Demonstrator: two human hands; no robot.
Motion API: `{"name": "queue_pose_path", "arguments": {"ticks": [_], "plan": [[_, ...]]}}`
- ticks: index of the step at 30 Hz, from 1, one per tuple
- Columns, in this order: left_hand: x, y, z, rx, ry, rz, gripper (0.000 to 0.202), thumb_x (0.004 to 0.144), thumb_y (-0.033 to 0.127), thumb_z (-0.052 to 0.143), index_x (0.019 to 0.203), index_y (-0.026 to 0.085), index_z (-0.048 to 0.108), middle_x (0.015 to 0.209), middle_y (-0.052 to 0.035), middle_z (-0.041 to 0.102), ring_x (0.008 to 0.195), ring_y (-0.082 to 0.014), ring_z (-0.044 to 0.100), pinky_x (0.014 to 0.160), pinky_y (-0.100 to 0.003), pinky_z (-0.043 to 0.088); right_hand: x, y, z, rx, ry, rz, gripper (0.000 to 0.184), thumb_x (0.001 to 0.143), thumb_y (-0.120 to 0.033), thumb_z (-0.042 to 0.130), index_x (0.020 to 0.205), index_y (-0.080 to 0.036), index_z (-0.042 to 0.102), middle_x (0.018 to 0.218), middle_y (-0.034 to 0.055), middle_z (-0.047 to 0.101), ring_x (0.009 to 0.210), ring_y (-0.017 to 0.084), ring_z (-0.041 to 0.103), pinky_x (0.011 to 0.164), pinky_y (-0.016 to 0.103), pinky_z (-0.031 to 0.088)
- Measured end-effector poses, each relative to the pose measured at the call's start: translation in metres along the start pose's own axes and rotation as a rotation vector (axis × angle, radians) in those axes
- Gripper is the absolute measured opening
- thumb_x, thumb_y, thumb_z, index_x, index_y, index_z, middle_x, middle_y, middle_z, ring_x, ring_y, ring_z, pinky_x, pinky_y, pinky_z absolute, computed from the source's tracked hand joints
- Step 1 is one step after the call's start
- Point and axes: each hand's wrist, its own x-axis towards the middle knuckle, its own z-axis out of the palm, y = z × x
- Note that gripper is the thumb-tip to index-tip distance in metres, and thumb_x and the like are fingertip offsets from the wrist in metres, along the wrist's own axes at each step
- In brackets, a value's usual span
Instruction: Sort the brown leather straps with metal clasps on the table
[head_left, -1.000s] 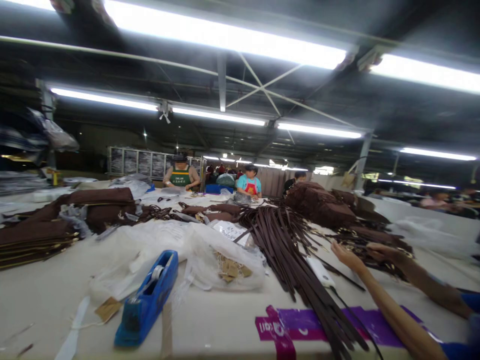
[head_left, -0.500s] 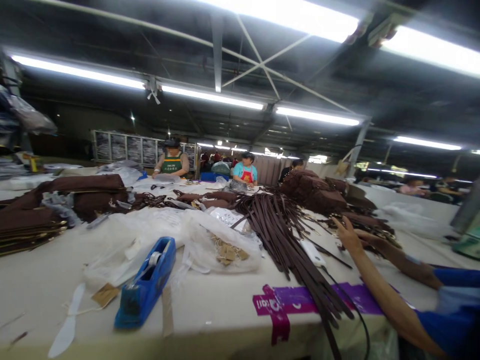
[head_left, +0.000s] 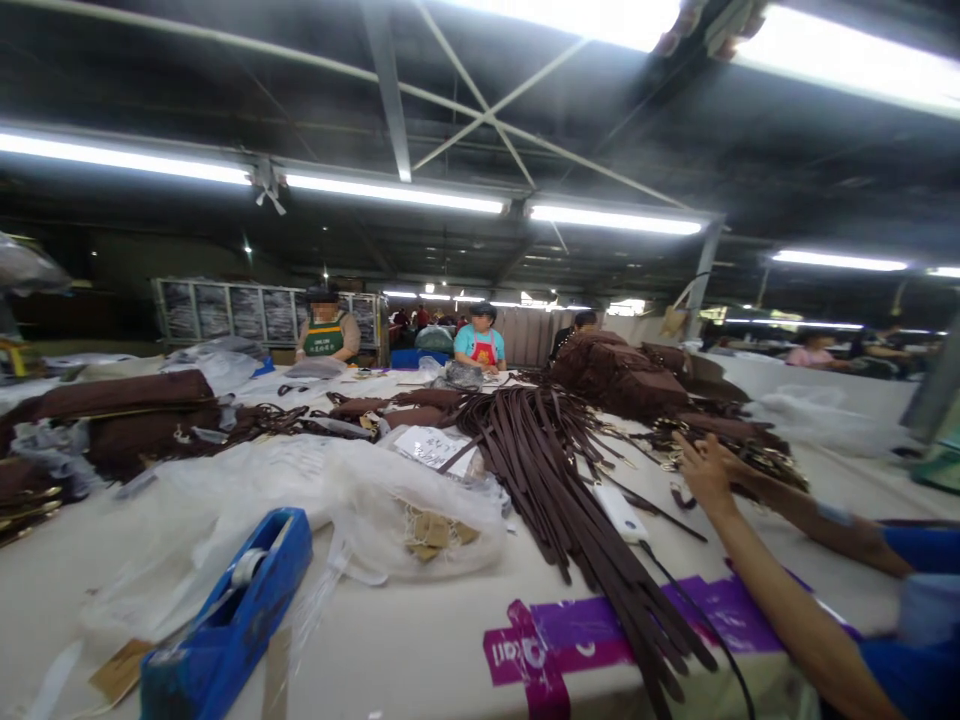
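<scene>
Neither my left hand nor my right hand shows in the head view. Closest to the camera is a blue tape dispenser (head_left: pixel 225 625), with a tan tag (head_left: pixel 120 672) beside it. Past it lies a clear plastic bag (head_left: pixel 360 535) with small tan tags inside. A bundle of dark brown straps (head_left: pixel 525 470) stretches across the table and hangs over its front edge. At the right, a co-worker's hands (head_left: pixel 705 475) are raised close together near brown pieces with gold-coloured metal fittings (head_left: pixel 765 455). What those fingers hold, if anything, is too blurred to tell.
Brown fabric goods are heaped at the left (head_left: pixel 150 420) and back right (head_left: pixel 630 375). A white device (head_left: pixel 621 515) with a black cable lies beside the straps. Purple tape (head_left: pixel 585 632) crosses the table's front edge. Co-workers (head_left: pixel 480 340) sit across the table.
The view has shifted, so the tape dispenser now appears lower and farther left. The co-worker's hands remain over the same spot, fingers slightly changed. A small dark loop now shows below them.
</scene>
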Motion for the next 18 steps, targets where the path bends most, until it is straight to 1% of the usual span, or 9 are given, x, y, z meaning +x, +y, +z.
{"name": "queue_pose_path", "arguments": {"ticks": [1, 3, 6, 8, 9, 11, 14, 16, 18], "plan": [[0.002, 0.000, -0.003, -0.045, 0.021, 0.029, 0.053, 0.100, 0.045, 0.001, 0.152, 0.040, 0.002, 0.154, 0.0183, 0.033, 0.145, -0.0165, 0.018, 0.121, -0.031, 0.020, -0.002, 0.006, 0.005, -0.036, -0.030, -0.015, 0.019, 0.092, -0.033, 0.061, 0.110, -0.030, 0.067, 0.107, 0.0006, 0.069, 0.098, 0.020, 0.064, 0.075, 0.034, 0.055], [0.001, -0.002, -0.003, -0.113, 0.041, 0.074, 0.056, 0.097, 0.041, -0.011, 0.152, 0.041, -0.002, 0.153, 0.0222, 0.029, 0.144, -0.0154, 0.019, 0.123, -0.029, 0.014, -0.005, 0.016, 0.019, -0.117, -0.102, -0.038, 0.021, 0.089, -0.031, 0.064, 0.109, -0.029, 0.069, 0.103, -0.0015, 0.070, 0.094, 0.019, 0.065, 0.080, 0.037, 0.054], [-0.003, -0.004, 0.004, -0.066, 0.049, 0.124, 0.055, 0.098, 0.041, -0.006, 0.153, 0.042, 0.002, 0.153, 0.0224, 0.027, 0.144, -0.0170, 0.020, 0.125, -0.033, 0.013, -0.007, 0.028, 0.038, -0.231, -0.202, -0.061, 0.030, 0.089, -0.038, 0.064, 0.111, -0.017, 0.067, 0.109, 0.0037, 0.069, 0.096, 0.019, 0.065, 0.088, 0.041, 0.052], [-0.003, -0.005, 0.007, -0.004, 0.053, 0.139, 0.057, 0.098, 0.040, -0.006, 0.154, 0.035, 0.000, 0.155, 0.0173, 0.024, 0.145, -0.0174, 0.018, 0.126, -0.034, 0.007, -0.006, 0.036, 0.041, -0.308, -0.264, -0.065, 0.042, 0.094, -0.046, 0.056, 0.114, -0.010, 0.062, 0.117, 0.0099, 0.063, 0.098, 0.018, 0.063, 0.091, 0.042, 0.051], [-0.003, -0.006, 0.008, 0.017, 0.055, 0.143, 0.058, 0.098, 0.040, -0.006, 0.155, 0.032, -0.001, 0.156, 0.0152, 0.024, 0.145, -0.0173, 0.017, 0.126, -0.035, 0.005, -0.006, 0.040, 0.038, -0.347, -0.292, -0.064, 0.043, 0.095, -0.048, 0.054, 0.115, -0.010, 0.061, 0.118, 0.0097, 0.063, 0.098, 0.017, 0.063, 0.092, 0.041, 0.051], [-0.002, -0.006, 0.009, 0.055, 0.058, 0.143, 0.058, 0.097, 0.038, -0.008, 0.155, 0.033, 0.001, 0.156, 0.0143, 0.027, 0.144, -0.0167, 0.018, 0.125, -0.035, 0.006, -0.004, 0.047, 0.023, -0.422, -0.341, -0.056, 0.041, 0.096, -0.046, 0.051, 0.115, -0.012, 0.062, 0.117, 0.0062, 0.063, 0.094, 0.014, 0.064, 0.092, 0.037, 0.050], [-0.003, -0.002, 0.010, 0.077, 0.080, 0.160, 0.056, 0.099, 0.037, -0.006, 0.153, 0.041, 0.009, 0.155, 0.0189, 0.029, 0.142, -0.0166, 0.023, 0.121, -0.034, 0.017, -0.003, 0.054, -0.016, -0.514, -0.389, -0.042, 0.042, 0.102, -0.042, 0.039, 0.110, -0.007, 0.063, 0.111, 0.0086, 0.065, 0.091, 0.011, 0.064, 0.090, 0.035, 0.049], [-0.006, 0.006, 0.013, 0.076, 0.105, 0.179, 0.057, 0.099, 0.036, -0.004, 0.151, 0.040, 0.021, 0.153, 0.0199, 0.032, 0.140, -0.0170, 0.024, 0.118, -0.033, 0.022, -0.004, 0.053, -0.043, -0.540, -0.380, -0.038, 0.044, 0.102, -0.042, 0.040, 0.104, -0.005, 0.063, 0.108, 0.0111, 0.066, 0.088, 0.012, 0.064, 0.088, 0.036, 0.050], [-0.007, 0.014, 0.016, 0.090, 0.127, 0.187, 0.062, 0.098, 0.044, 0.001, 0.144, 0.034, 0.043, 0.149, 0.0160, 0.040, 0.140, -0.0179, 0.028, 0.114, -0.033, 0.028, -0.005, 0.047, -0.065, -0.526, -0.319, -0.040, 0.036, 0.097, -0.043, 0.052, 0.096, -0.010, 0.066, 0.103, 0.0072, 0.068, 0.085, 0.013, 0.064, 0.084, 0.035, 0.052]]}}
